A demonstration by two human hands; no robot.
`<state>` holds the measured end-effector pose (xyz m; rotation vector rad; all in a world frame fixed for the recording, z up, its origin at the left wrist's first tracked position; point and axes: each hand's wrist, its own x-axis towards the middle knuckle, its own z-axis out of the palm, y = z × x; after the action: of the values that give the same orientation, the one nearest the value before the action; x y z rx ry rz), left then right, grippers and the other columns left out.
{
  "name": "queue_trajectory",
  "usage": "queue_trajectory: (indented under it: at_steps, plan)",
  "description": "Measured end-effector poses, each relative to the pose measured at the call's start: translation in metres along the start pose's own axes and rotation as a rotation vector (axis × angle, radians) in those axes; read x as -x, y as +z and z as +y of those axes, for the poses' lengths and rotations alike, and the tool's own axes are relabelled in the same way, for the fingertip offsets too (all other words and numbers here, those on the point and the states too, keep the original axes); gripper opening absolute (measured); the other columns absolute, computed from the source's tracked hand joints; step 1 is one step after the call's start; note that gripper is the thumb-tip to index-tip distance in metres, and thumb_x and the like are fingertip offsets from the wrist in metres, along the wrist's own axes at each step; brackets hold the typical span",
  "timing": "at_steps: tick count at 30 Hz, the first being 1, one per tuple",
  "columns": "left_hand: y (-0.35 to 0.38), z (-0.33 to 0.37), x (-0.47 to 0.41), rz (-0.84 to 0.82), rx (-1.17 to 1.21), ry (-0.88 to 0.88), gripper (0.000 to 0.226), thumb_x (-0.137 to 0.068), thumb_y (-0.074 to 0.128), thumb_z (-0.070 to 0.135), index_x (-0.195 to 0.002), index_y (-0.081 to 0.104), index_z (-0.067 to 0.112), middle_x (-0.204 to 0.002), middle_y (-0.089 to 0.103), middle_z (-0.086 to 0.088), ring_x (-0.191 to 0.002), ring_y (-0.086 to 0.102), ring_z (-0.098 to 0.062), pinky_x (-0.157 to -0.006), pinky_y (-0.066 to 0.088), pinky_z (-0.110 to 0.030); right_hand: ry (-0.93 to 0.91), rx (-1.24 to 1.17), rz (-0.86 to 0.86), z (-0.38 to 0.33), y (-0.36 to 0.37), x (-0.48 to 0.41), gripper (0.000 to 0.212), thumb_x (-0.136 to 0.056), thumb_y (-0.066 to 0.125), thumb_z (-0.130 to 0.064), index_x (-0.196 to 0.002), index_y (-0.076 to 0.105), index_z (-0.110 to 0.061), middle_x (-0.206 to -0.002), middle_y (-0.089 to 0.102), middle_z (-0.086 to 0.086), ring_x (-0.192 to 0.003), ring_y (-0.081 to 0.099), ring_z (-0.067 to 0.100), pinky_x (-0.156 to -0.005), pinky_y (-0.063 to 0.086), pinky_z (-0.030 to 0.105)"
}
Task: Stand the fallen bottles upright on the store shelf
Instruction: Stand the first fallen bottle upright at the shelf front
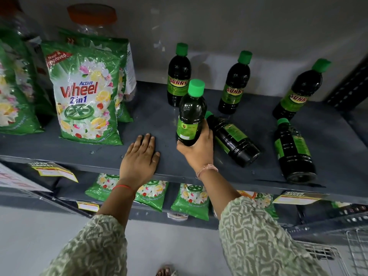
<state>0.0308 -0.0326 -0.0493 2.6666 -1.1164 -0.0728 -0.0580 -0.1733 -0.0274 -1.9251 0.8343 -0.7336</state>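
Observation:
My right hand [199, 148] grips the lower body of a dark green bottle [189, 114] with a green cap, holding it nearly upright just above the grey shelf [155, 116]. My left hand [140, 156] rests flat on the shelf's front edge, fingers spread, holding nothing. Two bottles lie on their sides: one [233, 138] right behind my right hand, another [292, 152] further right near the front edge. Three bottles stand upright at the back: one behind the held bottle [178, 76], one in the middle [235, 84] and one at the right [298, 92].
Green detergent bags [85, 92] stand on the shelf's left half, with clear jars behind them. More detergent bags [189, 200] lie on the lower shelf. Price tags [53, 171] hang from the shelf edge. A wire basket [338, 253] sits at the bottom right.

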Motion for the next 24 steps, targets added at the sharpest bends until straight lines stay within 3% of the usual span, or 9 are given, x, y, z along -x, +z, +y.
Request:
queue_trajectory:
  at_steps: [2, 6, 11, 15, 18, 20, 24]
  plan:
    - [0.0, 0.0, -0.001, -0.013, -0.006, -0.006, 0.072, -0.081, 0.004, 0.048, -0.144, 0.013, 0.015, -0.157, 0.012, -0.002, -0.145, 0.006, -0.019, -0.118, 0.005, -0.032, 0.015, -0.094, -0.047, 0.001, -0.003, 0.003, 0.093, -0.068, 0.072, -0.01, -0.143, 0.018, -0.013, -0.138, 0.044, 0.008, -0.124, 0.045, 0.019, -0.097, 0.032, 0.015]
    - [0.001, 0.0, 0.001, 0.014, -0.006, 0.01, 0.079, -0.076, -0.002, 0.051, -0.144, 0.016, 0.014, -0.156, 0.015, -0.004, -0.145, 0.01, -0.021, -0.118, 0.008, -0.034, 0.012, -0.014, -0.047, -0.005, 0.003, 0.002, 0.103, -0.061, 0.082, -0.037, -0.14, 0.023, -0.009, -0.137, 0.038, 0.012, -0.123, 0.043, 0.023, -0.104, 0.037, 0.03]
    - [0.003, -0.003, 0.0, 0.016, 0.013, 0.007, 0.083, -0.072, -0.004, 0.052, -0.144, 0.017, 0.015, -0.156, 0.016, -0.004, -0.145, 0.01, -0.021, -0.118, 0.008, -0.036, 0.038, -0.056, -0.031, 0.002, -0.003, -0.001, 0.07, -0.072, 0.075, -0.014, -0.13, 0.037, -0.007, -0.126, 0.052, 0.013, -0.115, 0.051, 0.024, -0.087, 0.033, 0.014]
    - [0.003, -0.001, -0.001, 0.003, 0.005, 0.003, 0.084, -0.071, -0.005, 0.052, -0.144, 0.015, 0.016, -0.157, 0.014, -0.003, -0.145, 0.008, -0.02, -0.118, 0.007, -0.034, 0.089, -0.087, -0.143, 0.009, -0.007, -0.004, 0.064, -0.082, 0.061, -0.003, -0.138, 0.03, -0.011, -0.134, 0.05, 0.013, -0.126, 0.045, 0.026, -0.101, 0.032, 0.025]
    - [0.003, -0.002, 0.001, 0.019, 0.002, 0.01, 0.084, -0.072, -0.005, 0.052, -0.144, 0.016, 0.014, -0.156, 0.016, -0.004, -0.145, 0.009, -0.021, -0.118, 0.008, -0.035, 0.032, -0.085, -0.15, 0.005, -0.005, -0.007, 0.09, -0.068, 0.077, -0.02, -0.141, 0.025, -0.013, -0.143, 0.036, 0.013, -0.133, 0.035, 0.023, -0.114, 0.027, 0.039]
    - [0.003, -0.003, 0.001, 0.024, -0.008, 0.025, 0.083, -0.073, -0.004, 0.051, -0.143, 0.016, 0.013, -0.156, 0.017, -0.006, -0.145, 0.01, -0.022, -0.118, 0.009, -0.036, 0.044, -0.038, -0.095, 0.001, -0.002, -0.006, 0.103, -0.057, 0.085, -0.026, -0.139, 0.026, -0.009, -0.139, 0.032, 0.015, -0.128, 0.036, 0.025, -0.111, 0.03, 0.034]
    - [0.003, -0.003, 0.0, 0.014, -0.011, 0.024, 0.083, -0.072, -0.005, 0.052, -0.144, 0.015, 0.014, -0.156, 0.015, -0.005, -0.145, 0.009, -0.022, -0.118, 0.008, -0.036, 0.058, -0.053, -0.022, 0.001, -0.002, -0.005, 0.074, -0.067, 0.079, -0.014, -0.129, 0.038, -0.005, -0.128, 0.049, 0.015, -0.119, 0.048, 0.028, -0.092, 0.034, 0.021]
